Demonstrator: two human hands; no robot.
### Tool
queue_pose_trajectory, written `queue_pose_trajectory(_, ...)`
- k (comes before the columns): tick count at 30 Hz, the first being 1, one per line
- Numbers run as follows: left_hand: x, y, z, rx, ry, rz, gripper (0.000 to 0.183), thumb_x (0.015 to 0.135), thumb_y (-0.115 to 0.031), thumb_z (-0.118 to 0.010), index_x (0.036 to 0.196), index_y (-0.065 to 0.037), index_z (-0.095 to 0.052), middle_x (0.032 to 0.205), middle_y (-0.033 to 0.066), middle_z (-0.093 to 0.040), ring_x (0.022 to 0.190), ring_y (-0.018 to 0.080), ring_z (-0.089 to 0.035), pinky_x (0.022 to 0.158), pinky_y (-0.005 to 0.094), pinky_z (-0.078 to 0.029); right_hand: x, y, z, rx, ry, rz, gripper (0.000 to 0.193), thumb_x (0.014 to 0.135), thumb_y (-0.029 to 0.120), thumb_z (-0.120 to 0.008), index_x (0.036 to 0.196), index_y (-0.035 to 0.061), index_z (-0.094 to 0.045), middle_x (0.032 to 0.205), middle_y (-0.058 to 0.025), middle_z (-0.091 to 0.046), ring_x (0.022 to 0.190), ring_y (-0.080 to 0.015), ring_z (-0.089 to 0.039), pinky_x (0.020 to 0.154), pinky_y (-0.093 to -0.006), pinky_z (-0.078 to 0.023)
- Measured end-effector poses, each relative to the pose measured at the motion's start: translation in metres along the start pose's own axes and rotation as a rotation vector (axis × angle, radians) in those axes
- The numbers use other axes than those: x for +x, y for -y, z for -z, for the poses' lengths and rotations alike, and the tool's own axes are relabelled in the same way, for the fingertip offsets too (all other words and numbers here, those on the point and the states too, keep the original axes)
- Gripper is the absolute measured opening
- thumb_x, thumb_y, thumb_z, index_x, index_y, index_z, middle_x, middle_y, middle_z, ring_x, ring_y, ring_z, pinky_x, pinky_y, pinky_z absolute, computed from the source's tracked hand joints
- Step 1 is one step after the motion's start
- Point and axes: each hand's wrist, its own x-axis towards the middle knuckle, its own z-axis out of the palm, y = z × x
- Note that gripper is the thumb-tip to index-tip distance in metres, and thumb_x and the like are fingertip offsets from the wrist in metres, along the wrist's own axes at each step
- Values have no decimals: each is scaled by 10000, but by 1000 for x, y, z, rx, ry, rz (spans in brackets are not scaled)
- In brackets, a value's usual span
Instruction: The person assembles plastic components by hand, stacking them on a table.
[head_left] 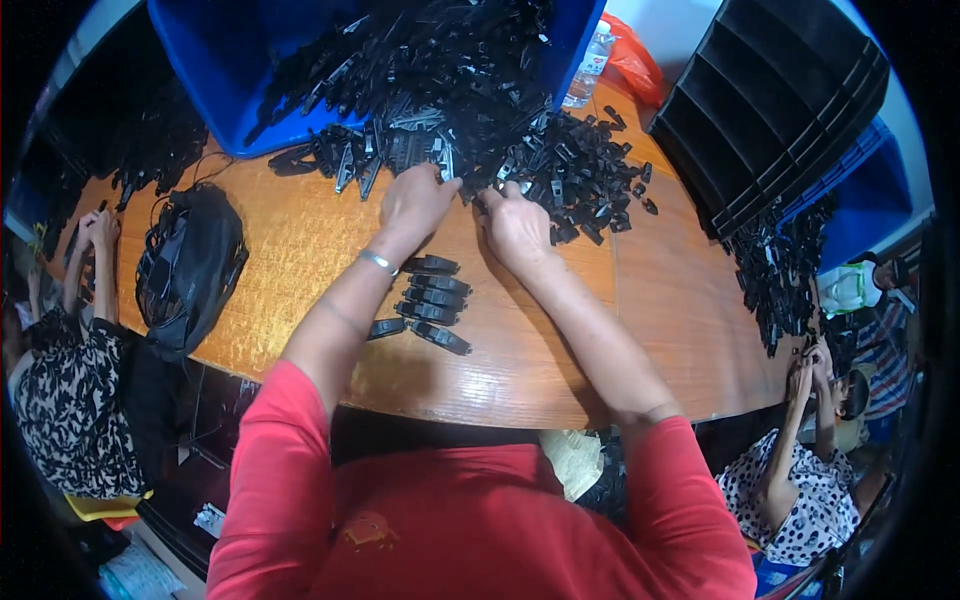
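My left hand point(418, 208), with a silvery band on its wrist, is at the near edge of a heap of long black plastic parts point(400, 75). Its fingers are curled together beside a long grey-black piece. Close to its right, my right hand point(516, 228) bends its fingers at a pile of small black clip-like pieces point(585, 165). Whatever either hand pinches is hidden by the fingers and the dark parts. Nearer me, several black assembled clips point(436, 298) lie in a rough column on the wooden table point(300, 220).
A tipped blue bin point(235, 95) holds the heap. A black bag point(192, 265) lies at left. Behind the small pieces are a clear bottle point(588, 65) and a red plastic bag point(635, 60). Black trays point(775, 100) stand at right. A person works at each side.
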Motion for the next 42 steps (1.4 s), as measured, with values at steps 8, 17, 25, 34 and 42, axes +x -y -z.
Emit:
queue_pose_trajectory(8,11,-6,-6,-49,25,156,373,958,-428,-801,977,-56,-823,1070,273,-800,1044,475,-765,902,556,-593,-14,-9,-5,-31,21,146,144,989,201,-742,1055,73,-756,959,-262,-724,791,-442,-754,703,-512,-628)
queue_pose_trajectory(17,-28,35,16,-6,31,17,275,863,-315,-823,1008,-93,-750,952,187,-784,972,439,-764,854,529,-592,-43,-5,14,90,95,192,108,906,-3,-670,1014,-7,-674,979,-263,-724,822,-443,-765,709,-515,-625)
queue_pose_trajectory(25,-70,42,39,97,83,-362,202,875,-139,-882,1002,-35,-766,1015,141,-735,964,331,-742,825,453,-586,-33,-14,19,51,206,79,202,898,62,-744,1089,36,-802,1100,-261,-731,945,-447,-773,817,-529,-637)
queue_pose_trajectory(34,-71,50,37,12,85,-373,211,865,-130,-894,1019,-35,-785,1005,124,-727,936,311,-735,831,436,-592,-42,-9,59,262,369,7,340,931,125,-804,1262,45,-798,1289,-233,-716,1130,-404,-752,984,-495,-611)
queue_pose_trajectory(42,-71,49,32,9,63,-354,227,865,-138,-903,1034,-39,-789,1009,116,-728,952,310,-742,829,431,-587,-49,-1,39,95,330,-87,333,955,302,-846,1117,13,-819,1115,-236,-767,1010,-407,-771,866,-499,-631)
